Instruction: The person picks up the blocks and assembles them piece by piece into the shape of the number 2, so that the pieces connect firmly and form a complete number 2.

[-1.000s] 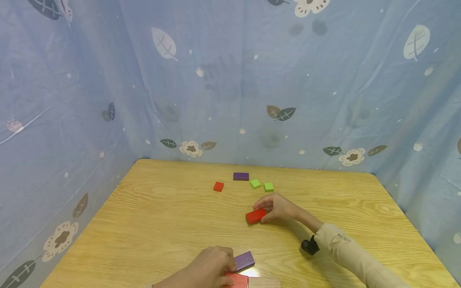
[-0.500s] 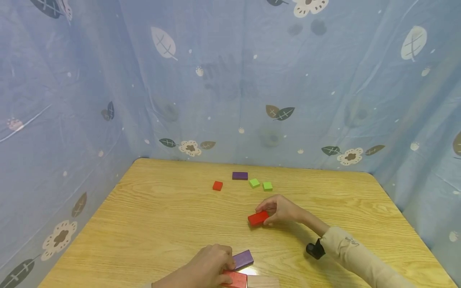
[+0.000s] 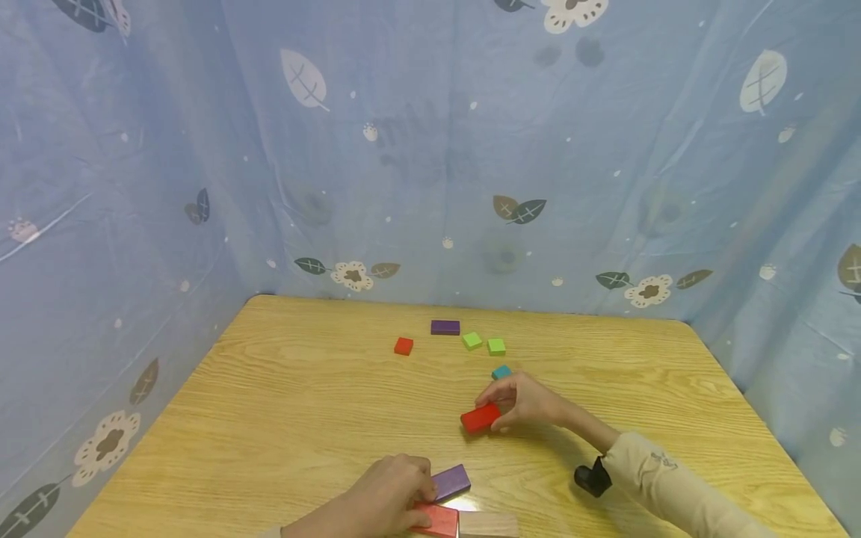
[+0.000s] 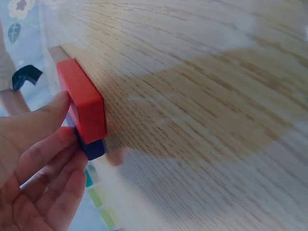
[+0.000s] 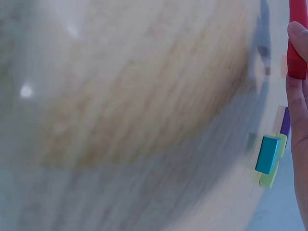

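My left hand (image 3: 386, 493) is at the near edge of the table, its thumb against a red block (image 3: 439, 520) and its fingers against a purple block (image 3: 451, 483). In the left wrist view, the red block (image 4: 83, 101) and the dark purple block (image 4: 94, 149) lie side by side between thumb and fingers. A plain wooden block (image 3: 489, 524) adjoins the red one's right end. Farther out, my right hand (image 3: 528, 402) grips another red block (image 3: 480, 418) by its right end. Just behind that hand a teal block (image 3: 501, 371) shows partly.
Toward the back of the table (image 3: 323, 403) lie a small red block (image 3: 403, 346), a purple block (image 3: 445, 327) and two light green blocks (image 3: 472, 341). A blue patterned curtain (image 3: 417, 172) hangs around the table's back and sides. A black strap piece (image 3: 593, 477) hangs at my right wrist.
My right hand has drawn its red block slightly toward the near side, and the teal block behind it has come into view. My left hand stays at the near blocks.
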The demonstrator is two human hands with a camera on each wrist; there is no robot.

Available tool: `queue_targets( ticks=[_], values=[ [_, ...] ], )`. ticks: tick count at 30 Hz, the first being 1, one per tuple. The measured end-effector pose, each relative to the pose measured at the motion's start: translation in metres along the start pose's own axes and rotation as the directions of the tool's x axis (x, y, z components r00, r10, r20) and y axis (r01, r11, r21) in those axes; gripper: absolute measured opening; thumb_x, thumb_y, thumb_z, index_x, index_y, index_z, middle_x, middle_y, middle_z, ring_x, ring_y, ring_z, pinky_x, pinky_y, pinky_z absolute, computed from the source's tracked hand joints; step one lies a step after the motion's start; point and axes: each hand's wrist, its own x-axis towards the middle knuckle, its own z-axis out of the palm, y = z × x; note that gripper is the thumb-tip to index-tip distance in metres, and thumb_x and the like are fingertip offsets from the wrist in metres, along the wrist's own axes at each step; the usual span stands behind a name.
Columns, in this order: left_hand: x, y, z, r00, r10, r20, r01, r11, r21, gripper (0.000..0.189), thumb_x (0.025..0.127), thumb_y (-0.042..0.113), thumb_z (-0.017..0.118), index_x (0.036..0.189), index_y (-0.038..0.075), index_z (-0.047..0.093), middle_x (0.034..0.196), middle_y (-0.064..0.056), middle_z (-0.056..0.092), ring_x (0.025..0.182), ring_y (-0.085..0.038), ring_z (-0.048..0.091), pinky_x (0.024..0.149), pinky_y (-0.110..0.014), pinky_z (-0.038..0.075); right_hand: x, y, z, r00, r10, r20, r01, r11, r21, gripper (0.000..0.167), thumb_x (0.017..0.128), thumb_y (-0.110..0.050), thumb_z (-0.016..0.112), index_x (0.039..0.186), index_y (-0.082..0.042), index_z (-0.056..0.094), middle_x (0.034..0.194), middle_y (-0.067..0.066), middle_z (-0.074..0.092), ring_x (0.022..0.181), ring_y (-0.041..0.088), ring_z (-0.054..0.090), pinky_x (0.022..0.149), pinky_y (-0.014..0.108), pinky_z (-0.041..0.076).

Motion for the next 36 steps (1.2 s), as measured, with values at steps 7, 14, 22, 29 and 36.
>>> queue_targets(
  ticks=[7,14,22,29,36],
  values=[
    [0.000,0.000,-0.001,0.999,-0.025,0.020,0.025,0.999,-0.021,0.015,0.072,0.024,0.083,0.082,0.015,0.076,0.072,0.016,0.051,0.057,0.006,0.038,0.051,-0.010,0.032,-0.006,0.000,0.007,0.999,-0.018,0.028,0.017,1.000,0.018,0.036,0.076,0.005,0.076,0.110,0.008,0.066,0.110,0.020,0.067,0.108,0.020,0.062,0.090,0.032,0.049],
    [0.000,0.000,-0.001,0.999,-0.034,0.029,0.034,0.999,-0.024,0.014,0.072,0.024,0.083,0.080,0.016,0.075,0.071,0.016,0.050,0.058,0.006,0.039,0.052,-0.010,0.033,-0.010,0.000,0.011,1.000,-0.010,0.030,0.009,0.999,0.042,0.036,0.075,0.005,0.076,0.110,0.006,0.066,0.111,0.019,0.066,0.107,0.017,0.062,0.091,0.031,0.048],
    [0.001,0.001,0.000,0.998,-0.056,0.041,0.057,0.998,-0.030,0.016,0.073,0.024,0.083,0.084,0.014,0.076,0.073,0.016,0.051,0.057,0.006,0.040,0.052,-0.010,0.034,-0.013,0.002,0.018,0.998,-0.016,0.062,0.009,0.994,0.108,0.036,0.076,0.006,0.075,0.110,0.009,0.065,0.111,0.022,0.065,0.107,0.017,0.062,0.091,0.031,0.048],
    [0.000,0.001,0.000,0.997,-0.066,0.045,0.068,0.996,-0.049,0.017,0.074,0.023,0.083,0.086,0.013,0.077,0.074,0.016,0.053,0.058,0.007,0.041,0.053,-0.010,0.036,-0.013,0.003,0.024,0.994,-0.037,0.099,0.023,0.989,0.146,0.038,0.075,0.007,0.075,0.111,0.012,0.063,0.112,0.026,0.063,0.108,0.022,0.062,0.091,0.033,0.048],
    [0.000,0.001,0.000,0.999,-0.034,0.014,0.034,0.999,-0.030,0.016,0.072,0.023,0.084,0.084,0.014,0.077,0.073,0.016,0.053,0.058,0.007,0.039,0.051,-0.009,0.033,-0.013,0.004,0.027,0.992,-0.056,0.116,0.036,0.985,0.171,0.038,0.076,0.007,0.074,0.111,0.013,0.062,0.112,0.028,0.063,0.109,0.023,0.062,0.090,0.034,0.048]
  ],
)
